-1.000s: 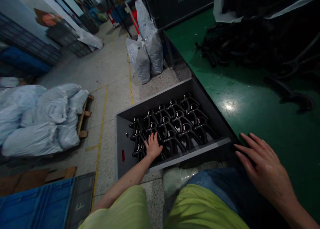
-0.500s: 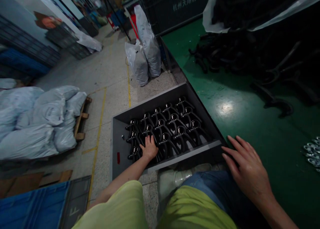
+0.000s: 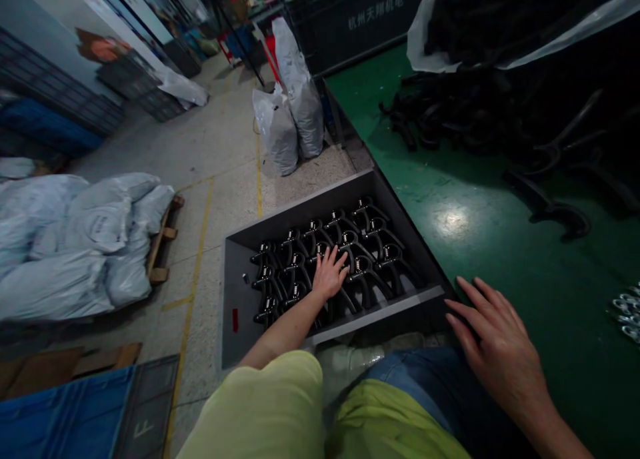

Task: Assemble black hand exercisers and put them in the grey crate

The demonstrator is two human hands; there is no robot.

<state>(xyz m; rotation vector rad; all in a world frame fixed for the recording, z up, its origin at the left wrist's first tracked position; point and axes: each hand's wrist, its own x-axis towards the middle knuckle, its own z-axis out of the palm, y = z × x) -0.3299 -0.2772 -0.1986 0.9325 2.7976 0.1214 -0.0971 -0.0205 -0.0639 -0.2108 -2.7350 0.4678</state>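
A grey crate (image 3: 235,259) beside the green table holds rows of black hand grip strengtheners (image 3: 370,272), each with a metal spring near its top. Over the middle of these rows is my left hand (image 3: 330,275), its fingers spread. It hides part of the grips under it; whether it touches them I cannot tell. My right hand (image 3: 505,345) is near the table's edge, just right of the crate, with the fingers stretched out and nothing in them.
The green tabletop (image 3: 450,219) bears a dark pile of black curved handles (image 3: 555,205) and several metal springs (image 3: 627,315). Two white sacks (image 3: 277,129) stand behind the crate. Filled bags (image 3: 100,219) lie on a pallet at left, with a blue crate (image 3: 70,412) nearer.
My left hand has moved right across the grips, from the left part of the crate to its middle. My right hand has stayed nearly in place.
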